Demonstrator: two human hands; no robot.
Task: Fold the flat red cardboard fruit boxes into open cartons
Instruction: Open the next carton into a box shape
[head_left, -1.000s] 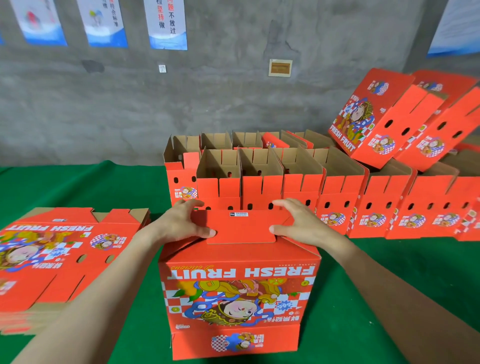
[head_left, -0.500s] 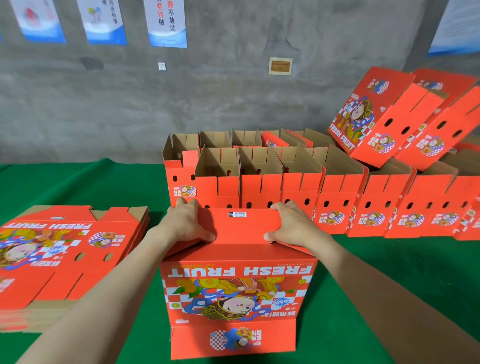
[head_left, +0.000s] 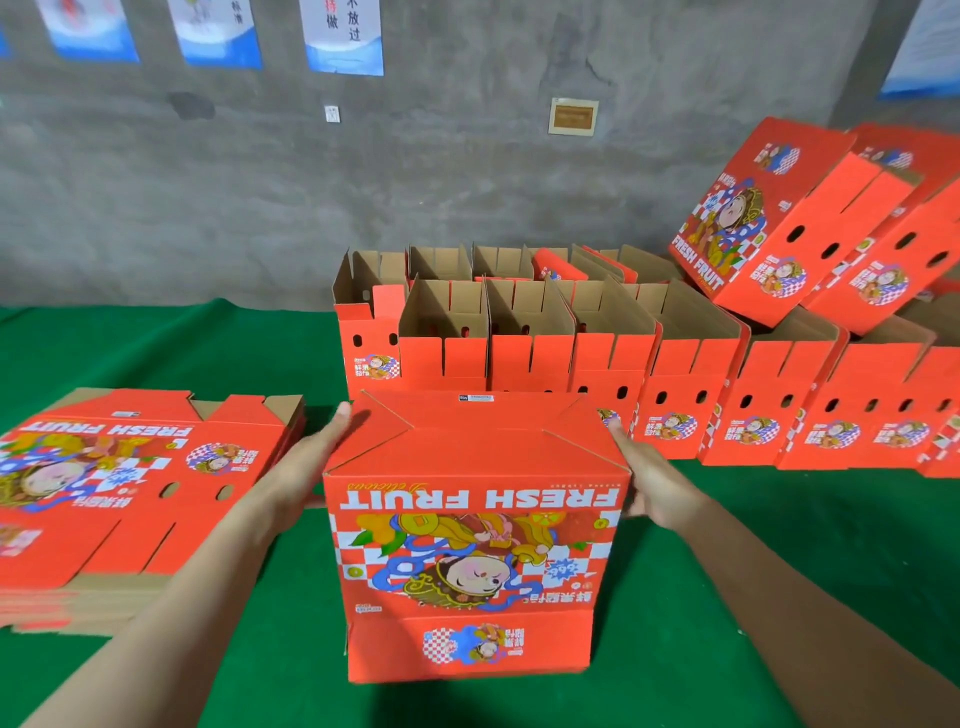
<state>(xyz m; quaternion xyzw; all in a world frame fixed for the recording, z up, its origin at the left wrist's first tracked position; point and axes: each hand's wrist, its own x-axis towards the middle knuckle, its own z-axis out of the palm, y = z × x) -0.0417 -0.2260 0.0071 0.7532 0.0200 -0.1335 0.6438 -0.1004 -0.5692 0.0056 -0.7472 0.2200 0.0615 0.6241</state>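
A red fruit carton (head_left: 475, 545) stands upside down in front of me on the green table, its folded bottom flaps lying flat on top and its "FRESH FRUIT" print reading inverted. My left hand (head_left: 306, 467) lies flat against the carton's left side with straight fingers. My right hand (head_left: 652, 480) presses the right side the same way. A stack of flat red boxes (head_left: 119, 493) lies to the left.
Several folded open cartons (head_left: 530, 343) stand in rows behind the one I hold. More red boxes (head_left: 789, 218) lean tilted on top at the back right. A grey wall closes the back. Green cloth (head_left: 779, 597) covers the table.
Both hands left the top flaps, which now lie closed flat, and slid down to the carton's left and right sides.
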